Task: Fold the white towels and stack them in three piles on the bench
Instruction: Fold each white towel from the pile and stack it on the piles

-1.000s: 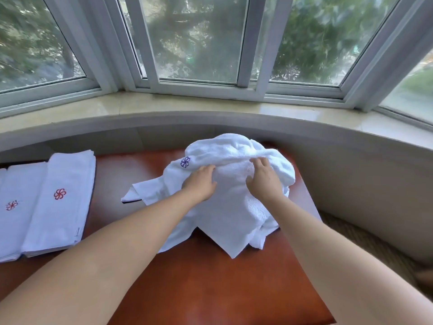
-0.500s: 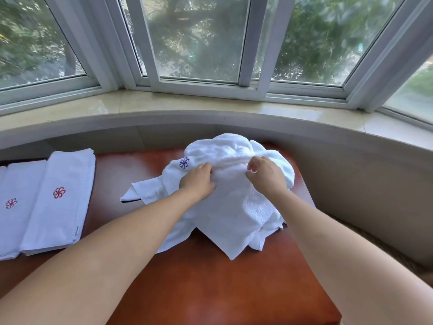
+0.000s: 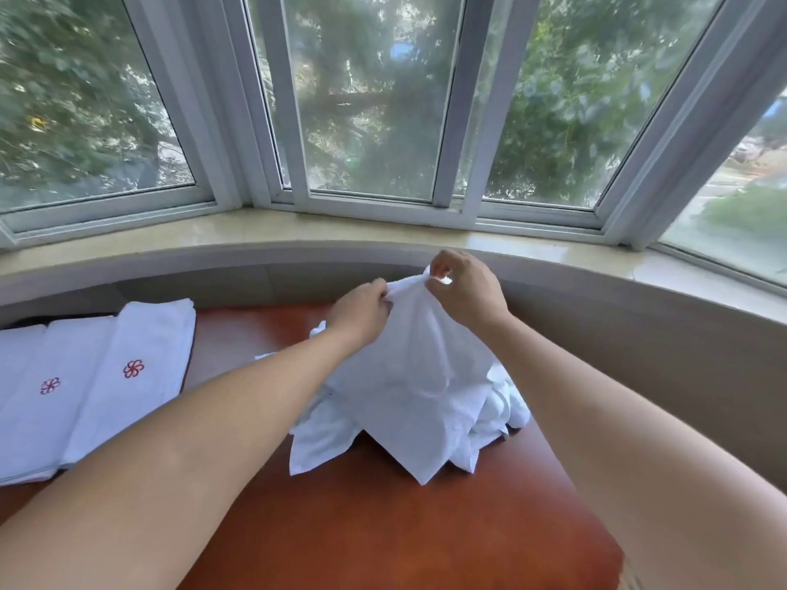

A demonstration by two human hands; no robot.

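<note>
Left hand and right hand pinch the towel top with curled fingers; it hangs vertically, corner down, over the bench. Folded towels lie left.

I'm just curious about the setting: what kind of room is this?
Probably a hotel or guest room: a bay window above a stone sill, and folded towels with embroidered logos on a wooden bench.

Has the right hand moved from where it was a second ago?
Yes. The right hand, pinching the towel, has risen off the heap toward the window sill.
</note>
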